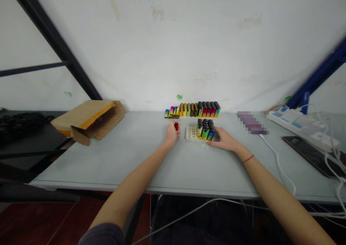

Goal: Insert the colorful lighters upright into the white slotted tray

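Observation:
My left hand (172, 132) is closed around a small red lighter (176, 126), just left of a white slotted tray (190, 133). The tray's right half holds several colourful lighters with black caps (205, 129); its left slots show bare. My right hand (223, 138) rests on the table against the tray's right side, fingers curled at its edge. Behind the tray, along the wall, stands a row of several more lighters (193, 110), some lying down at its left end.
An open cardboard box (88, 120) lies at the table's left. To the right are a blurred purple item (252, 123), a white power strip (300, 124) with cables, and a dark phone (310, 153). The grey table (135, 155) ends near me.

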A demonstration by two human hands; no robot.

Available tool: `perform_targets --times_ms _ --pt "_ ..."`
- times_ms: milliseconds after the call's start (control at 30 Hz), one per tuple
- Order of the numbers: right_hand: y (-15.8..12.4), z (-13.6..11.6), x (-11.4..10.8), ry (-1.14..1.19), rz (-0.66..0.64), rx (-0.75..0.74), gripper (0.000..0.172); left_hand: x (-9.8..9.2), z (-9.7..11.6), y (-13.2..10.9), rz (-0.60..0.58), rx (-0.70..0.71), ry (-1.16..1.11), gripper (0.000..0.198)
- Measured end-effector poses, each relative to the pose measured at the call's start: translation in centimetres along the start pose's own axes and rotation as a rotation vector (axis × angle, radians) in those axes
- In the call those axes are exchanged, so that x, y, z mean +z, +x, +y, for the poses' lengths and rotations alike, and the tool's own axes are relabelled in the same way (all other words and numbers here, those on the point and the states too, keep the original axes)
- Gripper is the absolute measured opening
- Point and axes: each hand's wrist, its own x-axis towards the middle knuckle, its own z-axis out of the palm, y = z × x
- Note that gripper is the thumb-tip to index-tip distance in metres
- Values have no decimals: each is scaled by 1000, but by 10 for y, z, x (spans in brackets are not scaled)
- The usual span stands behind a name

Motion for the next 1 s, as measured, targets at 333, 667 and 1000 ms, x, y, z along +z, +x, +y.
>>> perform_targets --times_ms 333,667,1000 --pt "0 3 1 3 -1 -11 76 3 2 -4 55 -4 -60 33" --pt "1 3 1 14 -3 -21 76 1 -2 -4 53 11 -30 21" --pt "1 5 3 10 11 -35 74 -5 -12 0 -157 266 331 23"
